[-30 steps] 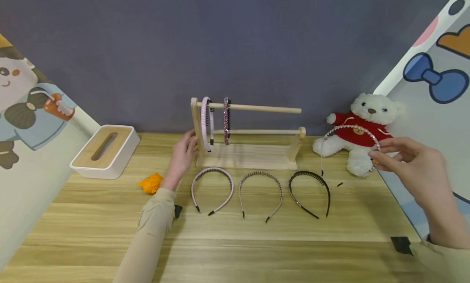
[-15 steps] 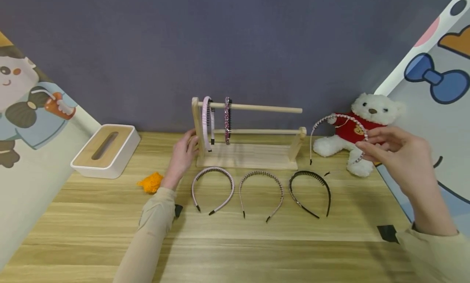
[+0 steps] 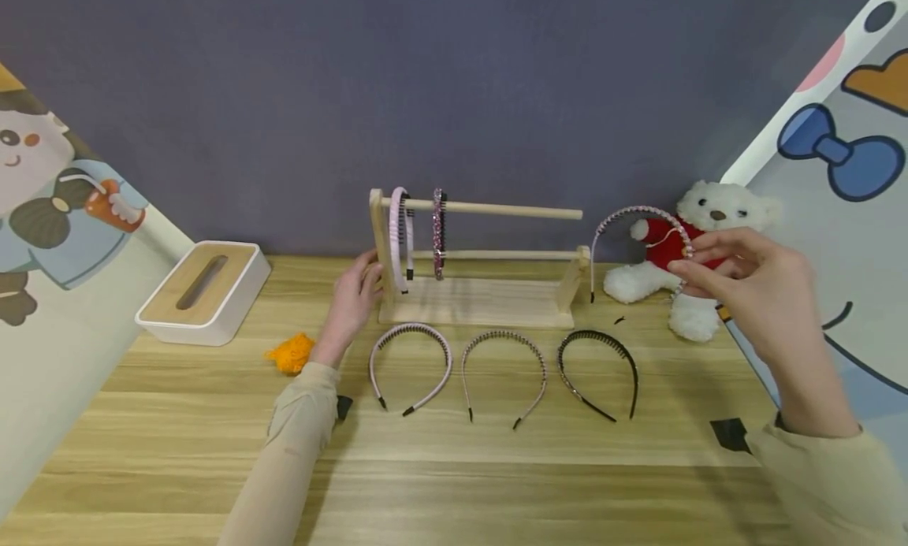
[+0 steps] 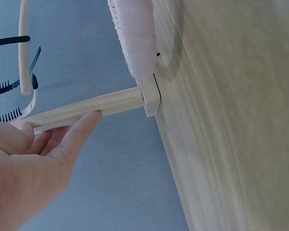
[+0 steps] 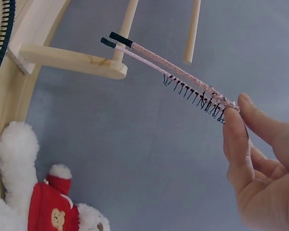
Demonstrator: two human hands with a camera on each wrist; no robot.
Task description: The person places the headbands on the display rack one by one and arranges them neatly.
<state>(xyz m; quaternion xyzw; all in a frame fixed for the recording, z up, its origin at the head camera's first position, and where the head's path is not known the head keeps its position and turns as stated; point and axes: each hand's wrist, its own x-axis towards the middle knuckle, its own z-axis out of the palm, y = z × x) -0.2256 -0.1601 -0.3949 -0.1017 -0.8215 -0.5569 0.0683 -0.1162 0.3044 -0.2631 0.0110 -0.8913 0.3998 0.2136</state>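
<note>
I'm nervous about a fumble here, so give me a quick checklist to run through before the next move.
1. Held headband secured: ok, pinched by the right hand.
2. Rack braced: ok, the left hand grips its left post.
3. Upper rod reachable: ok, its right end is free.
4. Room on that rod: ok, bare right of the sparkly headband.
5. Held headband turned like the sparkly one: not ok, it shows broadside in the head view.
6. Firmness of the pinch: cannot tell.
</note>
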